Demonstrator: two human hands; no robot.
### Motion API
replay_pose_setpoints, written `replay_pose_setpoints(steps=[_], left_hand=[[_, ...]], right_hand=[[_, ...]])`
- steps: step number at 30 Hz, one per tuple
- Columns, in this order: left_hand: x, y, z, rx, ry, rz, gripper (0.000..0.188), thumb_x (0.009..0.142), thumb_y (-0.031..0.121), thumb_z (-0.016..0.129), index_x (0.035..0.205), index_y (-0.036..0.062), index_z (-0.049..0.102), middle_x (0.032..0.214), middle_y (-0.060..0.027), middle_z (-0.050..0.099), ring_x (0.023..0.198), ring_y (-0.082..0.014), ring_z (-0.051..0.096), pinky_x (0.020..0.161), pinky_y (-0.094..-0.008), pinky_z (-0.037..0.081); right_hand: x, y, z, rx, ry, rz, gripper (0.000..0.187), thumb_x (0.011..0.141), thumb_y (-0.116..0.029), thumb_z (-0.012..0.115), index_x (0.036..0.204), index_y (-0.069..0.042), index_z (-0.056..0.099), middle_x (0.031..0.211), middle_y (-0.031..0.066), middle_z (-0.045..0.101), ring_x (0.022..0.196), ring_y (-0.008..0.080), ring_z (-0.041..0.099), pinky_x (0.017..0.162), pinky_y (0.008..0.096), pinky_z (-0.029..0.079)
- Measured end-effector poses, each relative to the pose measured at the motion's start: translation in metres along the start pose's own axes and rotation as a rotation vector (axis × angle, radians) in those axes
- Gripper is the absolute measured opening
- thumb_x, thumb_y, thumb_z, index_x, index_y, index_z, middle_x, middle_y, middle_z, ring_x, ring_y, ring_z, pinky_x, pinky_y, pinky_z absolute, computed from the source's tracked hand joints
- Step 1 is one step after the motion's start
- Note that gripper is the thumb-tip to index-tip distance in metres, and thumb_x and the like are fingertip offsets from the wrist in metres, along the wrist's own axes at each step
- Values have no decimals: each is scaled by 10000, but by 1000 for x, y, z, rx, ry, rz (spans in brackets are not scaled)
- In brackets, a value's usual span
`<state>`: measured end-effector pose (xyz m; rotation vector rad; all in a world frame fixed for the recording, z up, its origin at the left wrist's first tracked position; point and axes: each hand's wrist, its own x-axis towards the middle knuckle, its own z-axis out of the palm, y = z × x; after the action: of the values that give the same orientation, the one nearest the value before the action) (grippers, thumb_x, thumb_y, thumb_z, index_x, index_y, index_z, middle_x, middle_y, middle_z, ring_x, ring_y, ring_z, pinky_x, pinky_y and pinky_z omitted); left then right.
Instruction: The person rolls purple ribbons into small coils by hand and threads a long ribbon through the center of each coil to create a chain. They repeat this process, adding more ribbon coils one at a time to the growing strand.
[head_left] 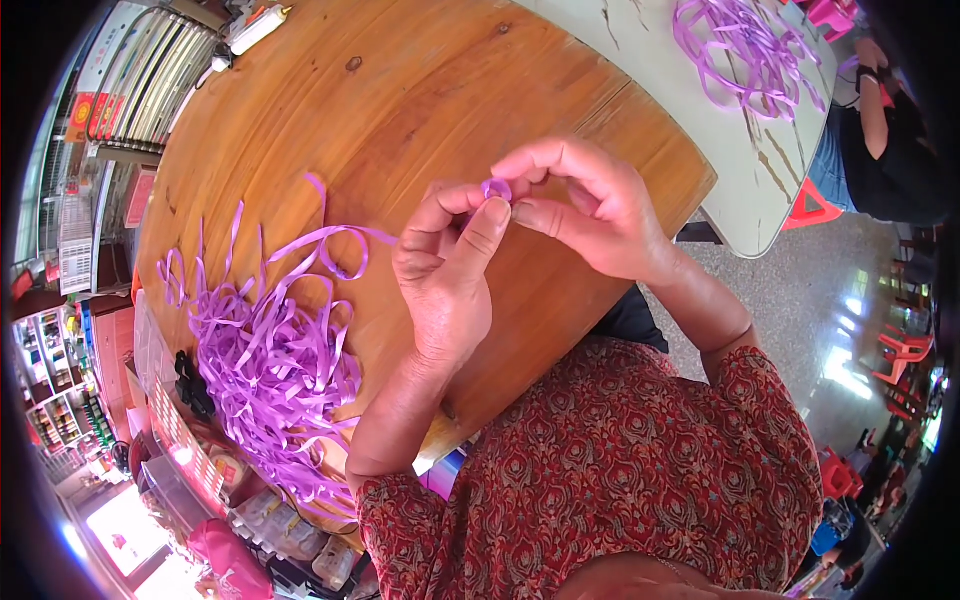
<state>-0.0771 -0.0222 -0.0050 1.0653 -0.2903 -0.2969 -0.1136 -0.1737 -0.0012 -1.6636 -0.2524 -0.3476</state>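
Centrally, the left hand (440, 280) pinches a small loop of purple satin-like ribbon (495, 186) between thumb and forefinger, the loop standing up from the grip. Its other fingers curl toward the palm. Right hand (612, 212) close alongside, forefinger arched over toward the loop, thumb tip just beside the left thumb; whether these right fingertips press on the ribbon or merely meet it, cannot tell. Both hands are above the wooden tabletop (400, 110), near its edge on the wearer's side.

To the left of the left hand, a ribbon strand (340, 232) curves toward a tangled ribbon heap (275, 370), purple too, with loose ends straying over the wood. Nearer the body: a red paisley-type patterned shirt (640, 470), sleeves ending near the elbows.

Farther out, upper right, a white table (640, 60) bears a second purple ribbon bundle (745, 55). Beyond it, a person in a black top (905, 165) and jeans. Far left, a shelf of upright books or folders (150, 85). Speckled floor (755, 300) at right.
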Motion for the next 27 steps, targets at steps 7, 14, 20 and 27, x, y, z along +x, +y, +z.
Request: replay_pose_setpoints(steps=[7,14,20,27], left_hand=[[0,8,0,-39,-64,-87,95,827,-40,598,904,10,620,877,-12,572,818,-71,499,750,-208,373],[2,5,-4,118,-18,-200,71,826,13,634,892,-10,623,789,18,595,718,-28,508,638,-164,393],[3,5,-15,210,-90,-300,110,826,21,628,930,-13,630,883,-31,634,813,-80,567,745,-216,452],[8,12,-16,214,-195,-462,127,816,47,654,936,9,638,862,-19,625,810,-75,557,749,-208,441]], right_hand=[[0,-7,-3,286,-94,182,270,817,51,599,1084,13,583,940,55,581,889,148,567,806,272,459],[5,-15,-8,-818,-85,-436,321,648,29,681,964,-10,637,774,62,568,766,213,562,688,320,422],[15,-17,-18,-929,-231,-685,316,629,-52,659,940,-1,644,782,60,589,769,207,562,647,342,424],[25,-19,-30,-856,-368,-834,314,652,-98,653,940,27,642,778,83,609,753,219,582,603,338,453]])
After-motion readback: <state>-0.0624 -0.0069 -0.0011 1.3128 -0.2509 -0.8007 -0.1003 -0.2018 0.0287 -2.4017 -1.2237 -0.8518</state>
